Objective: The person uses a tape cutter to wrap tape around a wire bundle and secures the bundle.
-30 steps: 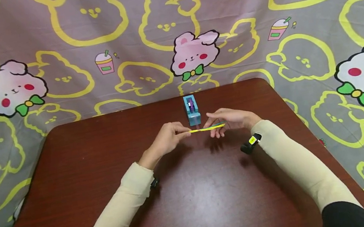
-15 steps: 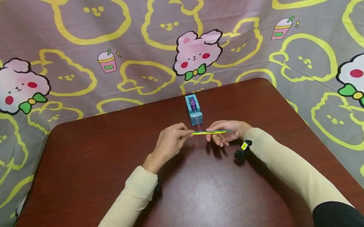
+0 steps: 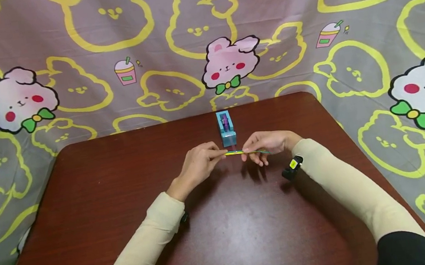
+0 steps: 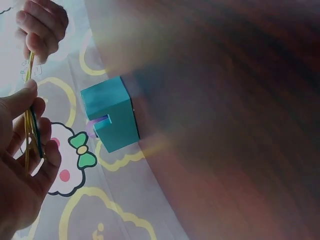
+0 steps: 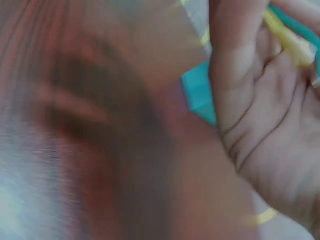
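Observation:
A bundle of thin yellow and teal strands (image 3: 234,152) stretches between my hands, above the table. My left hand (image 3: 201,158) pinches its left part between thumb and fingertips; in the left wrist view, the strands' ends lie across the left hand's fingers (image 4: 47,167). My right hand (image 3: 268,142) pinches the bundle farther right, its lower fingers loosely bent, and the strand ends run past its fingertips. Behind the bundle stands a blue tape dispenser (image 3: 228,138) with a purple roll. A translucent strip of tape (image 3: 234,147) reaches from the dispenser's front to the bundle.
The dark reddish-brown table (image 3: 124,198) spreads around the hands, with glare near its front. A cartoon-printed cloth (image 3: 158,23) hangs close behind its back edge and along the sides. Small wrist cameras (image 3: 293,168) are strapped under the sleeves.
The right hand has gone from relaxed fingers beside the strands to pinching them with thumb and finger. The left hand keeps its pinch and has barely moved.

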`<state>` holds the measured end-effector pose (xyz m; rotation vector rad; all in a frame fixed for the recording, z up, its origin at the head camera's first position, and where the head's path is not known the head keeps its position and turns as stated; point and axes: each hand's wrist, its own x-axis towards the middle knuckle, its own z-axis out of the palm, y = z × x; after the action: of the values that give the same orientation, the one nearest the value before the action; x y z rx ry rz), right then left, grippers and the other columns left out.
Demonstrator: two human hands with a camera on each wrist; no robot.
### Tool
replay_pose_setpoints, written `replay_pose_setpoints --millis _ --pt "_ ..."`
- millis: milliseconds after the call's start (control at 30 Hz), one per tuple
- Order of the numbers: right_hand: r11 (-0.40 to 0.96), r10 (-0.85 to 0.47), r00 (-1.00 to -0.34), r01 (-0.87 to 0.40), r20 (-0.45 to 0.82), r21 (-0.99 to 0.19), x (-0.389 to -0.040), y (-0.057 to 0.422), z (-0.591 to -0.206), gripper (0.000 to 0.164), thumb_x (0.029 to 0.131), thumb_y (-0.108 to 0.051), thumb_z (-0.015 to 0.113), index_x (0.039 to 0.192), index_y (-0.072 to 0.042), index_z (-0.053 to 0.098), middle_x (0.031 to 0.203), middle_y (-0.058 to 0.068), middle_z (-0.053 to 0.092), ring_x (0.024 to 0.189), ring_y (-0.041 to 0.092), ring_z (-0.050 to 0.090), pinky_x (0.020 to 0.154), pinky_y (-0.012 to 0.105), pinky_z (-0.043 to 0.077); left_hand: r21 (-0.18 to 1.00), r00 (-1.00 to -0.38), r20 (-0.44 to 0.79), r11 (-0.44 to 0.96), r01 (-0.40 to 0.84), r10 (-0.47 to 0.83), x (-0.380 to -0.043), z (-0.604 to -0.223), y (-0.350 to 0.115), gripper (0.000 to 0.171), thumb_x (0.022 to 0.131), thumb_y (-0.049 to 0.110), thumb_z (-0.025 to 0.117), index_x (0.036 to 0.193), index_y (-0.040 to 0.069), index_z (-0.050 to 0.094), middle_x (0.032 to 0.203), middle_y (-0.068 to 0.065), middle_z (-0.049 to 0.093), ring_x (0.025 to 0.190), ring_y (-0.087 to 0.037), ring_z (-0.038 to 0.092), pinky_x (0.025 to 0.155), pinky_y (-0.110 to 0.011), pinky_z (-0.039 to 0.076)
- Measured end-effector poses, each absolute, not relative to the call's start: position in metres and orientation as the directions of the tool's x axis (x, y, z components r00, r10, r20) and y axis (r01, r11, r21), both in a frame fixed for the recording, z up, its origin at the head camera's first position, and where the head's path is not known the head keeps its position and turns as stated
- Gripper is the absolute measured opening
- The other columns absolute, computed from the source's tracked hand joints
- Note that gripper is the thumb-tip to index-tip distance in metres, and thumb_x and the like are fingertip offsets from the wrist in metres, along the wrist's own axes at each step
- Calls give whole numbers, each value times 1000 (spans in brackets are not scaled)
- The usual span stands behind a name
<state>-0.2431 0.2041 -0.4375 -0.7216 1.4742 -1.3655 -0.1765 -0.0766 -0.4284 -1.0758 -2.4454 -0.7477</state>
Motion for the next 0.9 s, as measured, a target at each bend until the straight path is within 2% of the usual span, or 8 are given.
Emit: replay_pose_setpoints --millis 133,300,400,500,567,700,800,900 --pt "282 -872 -421 -11 -251 -959 -240 204 -417 36 107 -16 52 112 18 61 68 14 64 58 20 62 53 38 56 374 -669 506 561 739 545 -179 -427 -75 16 85 13 83 100 17 83 82 7 66 68 -7 58 59 -27 47" --pt "377 -820 -522 -185 -234 -908 -233 203 -399 24 104 -17 58 107 2 73 67 19 62 58 22 60 60 49 57 561 -786 358 557 613 504 -185 -422 -73 20 87 23 81 106 16 82 87 7 70 73 -7 60 64 -27 49" --pt "411 -798 -570 -278 -195 -868 -227 202 -393 17 103 -16 60 103 -9 76 66 16 61 58 23 59 60 44 56 710 -849 212 521 474 484 -194 -419 -73 25 94 31 74 106 10 80 87 -1 73 72 -11 59 64 -27 48" --pt "451 -782 -609 -404 -134 -796 -220 200 -391 16 102 -14 61 102 -13 76 64 9 61 58 21 57 58 36 53 845 -865 23 453 285 502 -206 -417 -76 38 101 37 61 103 5 80 85 -14 74 66 -19 57 59 -30 45" --pt "484 -773 -629 -501 -83 -718 -214 198 -391 15 102 -13 62 104 -13 77 64 6 61 58 19 56 58 33 50 907 -837 -119 402 128 535 -215 -418 -80 45 104 39 55 103 0 78 82 -21 72 61 -21 52 56 -31 42" --pt "547 -761 -649 -658 21 -518 -203 195 -396 18 101 -14 64 112 -9 77 71 1 68 60 11 57 60 30 50 924 -710 -349 352 -151 612 -231 -427 -85 50 106 37 52 110 -8 73 80 -14 70 58 -15 50 55 -28 43" --pt "567 -755 -647 -726 107 -389 -196 194 -403 19 99 -14 66 114 -9 76 86 0 74 68 7 61 66 31 53 904 -615 -424 350 -246 665 -238 -435 -86 50 107 34 50 115 -11 69 76 -6 66 57 -13 48 55 -25 42" --pt "574 -750 -633 -767 191 -287 -191 194 -409 19 96 -13 70 113 -11 77 98 -1 75 80 7 66 75 33 55 898 -563 -441 350 -268 699 -240 -438 -85 45 107 29 52 118 -12 67 73 -3 63 57 -12 47 56 -25 42"
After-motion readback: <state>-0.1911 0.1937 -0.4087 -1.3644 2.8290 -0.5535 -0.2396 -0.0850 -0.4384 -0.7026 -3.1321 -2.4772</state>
